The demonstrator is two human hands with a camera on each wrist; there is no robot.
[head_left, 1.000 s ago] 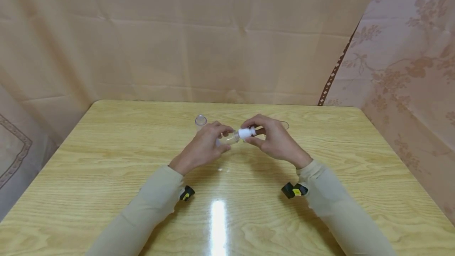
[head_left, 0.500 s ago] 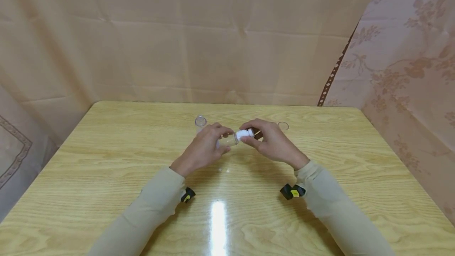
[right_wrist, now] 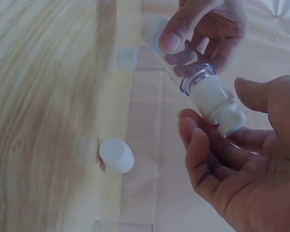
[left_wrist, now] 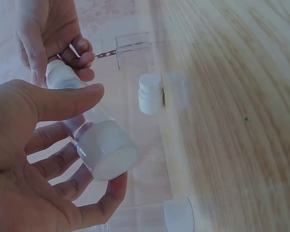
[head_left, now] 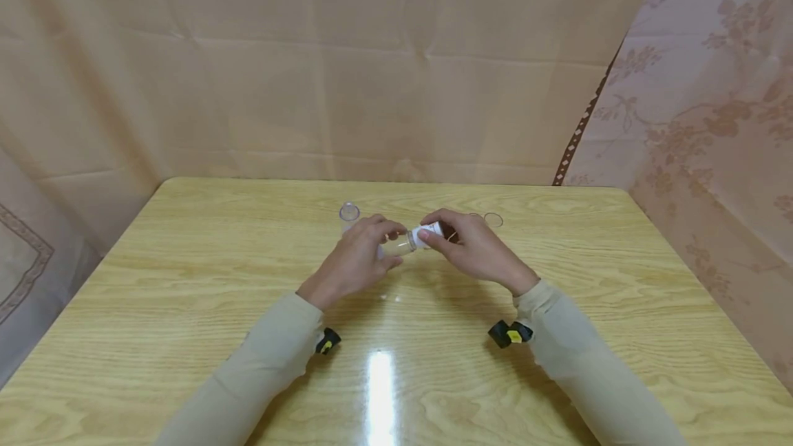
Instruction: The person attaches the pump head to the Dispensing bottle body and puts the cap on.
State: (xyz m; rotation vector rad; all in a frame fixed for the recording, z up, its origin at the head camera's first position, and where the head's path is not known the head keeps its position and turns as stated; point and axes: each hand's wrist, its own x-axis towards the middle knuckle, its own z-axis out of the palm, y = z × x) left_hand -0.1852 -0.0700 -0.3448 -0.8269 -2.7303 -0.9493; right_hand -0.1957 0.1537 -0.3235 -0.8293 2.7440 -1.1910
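My left hand (head_left: 359, 253) holds a slim clear bottle (head_left: 396, 248), tilted above the table, its mouth toward the right. In the left wrist view the bottle's white base (left_wrist: 108, 151) lies between thumb and fingers. A white pump top (right_wrist: 210, 96) with a stepped end sits right at the bottle's ringed neck (right_wrist: 198, 77). My right hand (head_left: 480, 250) is around this top; in the head view the thumb lies along its white side. Seen from the right wrist, the curled fingers (right_wrist: 203, 159) reach beneath the top's end.
A second clear bottle (head_left: 350, 212) stands behind my left hand, with a white base (left_wrist: 179, 215). A small stepped white piece (left_wrist: 151, 94) stands on the wood-grain table (head_left: 248, 212). Near it is a clear open cylinder (left_wrist: 134, 50). A curtain (head_left: 372, 88) hangs along the table's back edge.
The white pump top has moved left against the bottle's mouth, closing the gap seen earlier. My right hand shifted slightly left and its thumb moved onto the top. My left hand stays nearly still.
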